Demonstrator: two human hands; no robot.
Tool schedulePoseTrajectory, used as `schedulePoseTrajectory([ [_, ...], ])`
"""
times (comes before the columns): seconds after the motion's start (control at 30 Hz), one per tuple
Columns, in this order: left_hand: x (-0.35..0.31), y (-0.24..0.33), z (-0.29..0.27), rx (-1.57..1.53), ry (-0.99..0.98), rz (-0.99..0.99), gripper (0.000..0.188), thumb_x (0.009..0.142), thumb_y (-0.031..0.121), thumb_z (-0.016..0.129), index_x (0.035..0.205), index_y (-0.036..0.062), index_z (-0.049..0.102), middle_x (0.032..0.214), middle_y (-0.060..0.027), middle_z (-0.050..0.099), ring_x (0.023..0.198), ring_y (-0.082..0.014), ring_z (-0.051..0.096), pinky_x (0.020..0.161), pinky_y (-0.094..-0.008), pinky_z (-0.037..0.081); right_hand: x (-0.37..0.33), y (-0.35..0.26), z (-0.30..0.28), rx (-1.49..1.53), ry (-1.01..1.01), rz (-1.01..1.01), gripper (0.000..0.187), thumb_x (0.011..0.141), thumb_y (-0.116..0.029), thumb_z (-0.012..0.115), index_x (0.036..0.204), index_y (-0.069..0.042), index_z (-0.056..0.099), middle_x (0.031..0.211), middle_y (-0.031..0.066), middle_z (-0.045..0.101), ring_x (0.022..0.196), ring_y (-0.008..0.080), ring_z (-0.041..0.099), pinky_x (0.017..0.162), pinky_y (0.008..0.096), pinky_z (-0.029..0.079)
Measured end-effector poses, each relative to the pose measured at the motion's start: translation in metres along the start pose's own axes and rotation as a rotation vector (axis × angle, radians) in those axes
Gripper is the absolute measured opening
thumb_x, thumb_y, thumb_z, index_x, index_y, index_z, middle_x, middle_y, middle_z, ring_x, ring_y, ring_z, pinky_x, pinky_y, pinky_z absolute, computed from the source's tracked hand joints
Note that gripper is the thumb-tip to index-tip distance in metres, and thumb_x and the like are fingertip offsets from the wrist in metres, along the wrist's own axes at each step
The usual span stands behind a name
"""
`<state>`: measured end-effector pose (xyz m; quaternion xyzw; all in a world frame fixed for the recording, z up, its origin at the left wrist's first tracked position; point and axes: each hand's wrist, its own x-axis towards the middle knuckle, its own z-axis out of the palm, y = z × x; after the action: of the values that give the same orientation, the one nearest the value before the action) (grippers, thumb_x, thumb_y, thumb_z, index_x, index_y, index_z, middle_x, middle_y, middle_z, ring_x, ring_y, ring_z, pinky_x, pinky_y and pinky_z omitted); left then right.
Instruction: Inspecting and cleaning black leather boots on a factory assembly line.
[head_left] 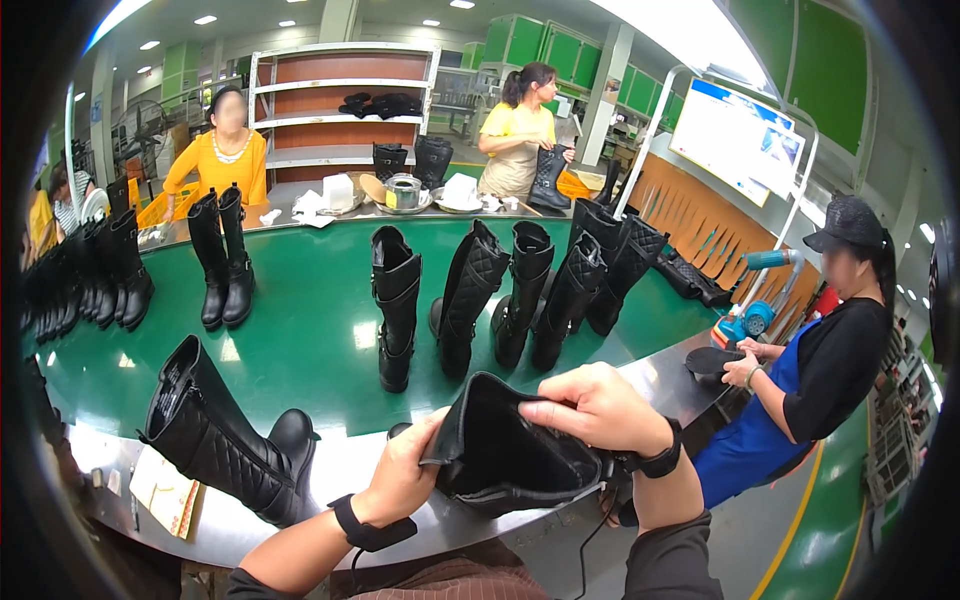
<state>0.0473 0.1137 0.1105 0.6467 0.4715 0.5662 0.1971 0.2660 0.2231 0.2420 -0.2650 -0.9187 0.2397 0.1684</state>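
Note:
Between my two hands a tall black boot point(520, 492) is held with its shaft opening facing me, so the dark inside shows. My left hand point(402, 468) grips the left edge of the opening, thumb and fingers pinching the rim. On the other side my right hand point(598, 408) is closed on the upper rim, some fingers reaching toward the inside. Most of the boot's foot is hidden behind the shaft. To the left, another black quilted boot point(232, 440) leans on the metal edge of the table, its zip side showing.
Several black boots point(465, 295) stand across the green tabletop point(310, 270), with a pair point(225, 265) farther left and a row point(95, 270) at the far left. A co-worker in a blue apron point(760, 440) handles a dark sole at right. Two people in yellow stand beyond.

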Motion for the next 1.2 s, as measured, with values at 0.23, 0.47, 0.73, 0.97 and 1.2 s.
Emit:
schedulePoseTrajectory([
  [0.23,0.015,-0.013,-0.013,0.072,0.007,-0.064,0.047,0.082,-0.014,0.053,0.126,0.0001,0.058,0.115,-0.021,0.067,0.108,-0.0346,0.066,0.093,-0.0334,0.05,0.006,0.008,0.017,-0.034,0.193,0.066,0.039,0.091,-0.031,0.069,0.068,-0.002,0.057,0.056,0.0123,0.045,0.049,0.0259,0.045,0.05,0.0353,0.038],
  [0.47,0.012,-0.03,-0.007,0.011,0.033,-0.253,0.039,0.093,0.0,0.058,0.132,0.0023,0.054,0.109,-0.0159,0.069,0.093,-0.0222,0.067,0.083,-0.0322,0.052,-0.003,0.047,0.045,0.544,0.227,0.026,0.021,0.098,-0.018,0.062,0.108,0.0,0.065,0.088,0.0024,0.068,0.077,0.0071,0.061,0.066,0.0253,0.049],
  [0.73,-0.035,-0.073,0.003,0.287,-0.199,-0.469,0.039,0.081,0.009,0.068,0.118,0.0042,0.058,0.102,-0.0136,0.062,0.085,-0.0274,0.065,0.077,-0.038,0.053,-0.085,0.109,0.182,0.71,0.062,0.158,0.08,0.08,-0.022,0.081,0.144,0.001,0.039,0.135,0.0147,0.051,0.13,0.0239,0.047,0.108,0.041,0.04],
  [0.97,-0.063,-0.087,0.022,0.136,-0.069,-0.644,0.047,0.084,0.009,0.068,0.123,0.0009,0.044,0.094,-0.0133,0.061,0.076,-0.0241,0.067,0.071,-0.0357,0.053,-0.075,0.092,0.268,0.563,0.163,0.203,0.088,0.076,-0.037,0.085,0.142,0.0,0.042,0.137,0.0204,0.051,0.13,0.0315,0.049,0.108,0.0405,0.04],
  [1.2,-0.07,-0.109,0.032,-0.119,0.038,-0.849,0.043,0.085,0.01,0.067,0.116,-0.0007,0.04,0.086,-0.0116,0.064,0.063,-0.0181,0.066,0.056,-0.0325,0.054,-0.069,0.1,0.283,0.452,0.254,0.303,0.071,0.076,-0.039,0.083,0.131,-0.004,0.055,0.125,0.0204,0.059,0.115,0.0359,0.06,0.097,0.0413,0.049],
])
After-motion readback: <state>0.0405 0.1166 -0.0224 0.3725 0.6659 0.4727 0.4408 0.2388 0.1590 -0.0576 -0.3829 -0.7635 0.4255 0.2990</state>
